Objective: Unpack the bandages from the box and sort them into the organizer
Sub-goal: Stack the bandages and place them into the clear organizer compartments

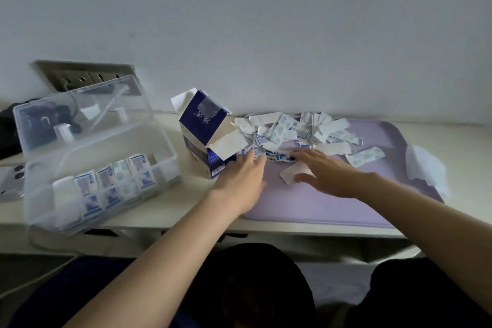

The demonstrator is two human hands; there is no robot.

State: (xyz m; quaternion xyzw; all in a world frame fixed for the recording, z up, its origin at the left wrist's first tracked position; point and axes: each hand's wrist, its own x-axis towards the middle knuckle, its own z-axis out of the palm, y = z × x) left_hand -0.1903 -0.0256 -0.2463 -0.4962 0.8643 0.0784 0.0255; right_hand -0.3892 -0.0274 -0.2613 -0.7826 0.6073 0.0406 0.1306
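From the head camera, both hands reach out flat over a lilac tray [306,205] on the pale tabletop [170,210]. The left hand [243,178] lies palm down with fingers spread, released and grasping nothing, its fingertips touching the near edge of the bandage pile [298,130]. The right hand [323,172] is also open and empty-looking, fingers on the pile's front, with one loose white strip [288,174] just beside its thumb; whether the thumb pins that strip I cannot tell.

The bandages are tipped out in a heap at the tray's 12 o'clock. The torn blue box [206,138] stands at the tray's 10 o'clock, flaps open, just left of the left hand. The clear organizer [101,168], lid up, sits well off at 9 o'clock, with several upright packs already filed in its front compartments.

The step in hand looks like gathering and sorting the heap. To do it well, I would sweep the two hands toward each other to rake the strips to the tray's bare middle, then pick out like kinds one at a time, squaring each bunch before carrying it over. The wrappers are light and slippery, so flat, slow pressure should serve better than a grab. Keep the left wrist clear of the box, which seems easy to topple. A crumpled sheet of paper [426,170] at 3 o'clock can be left alone.
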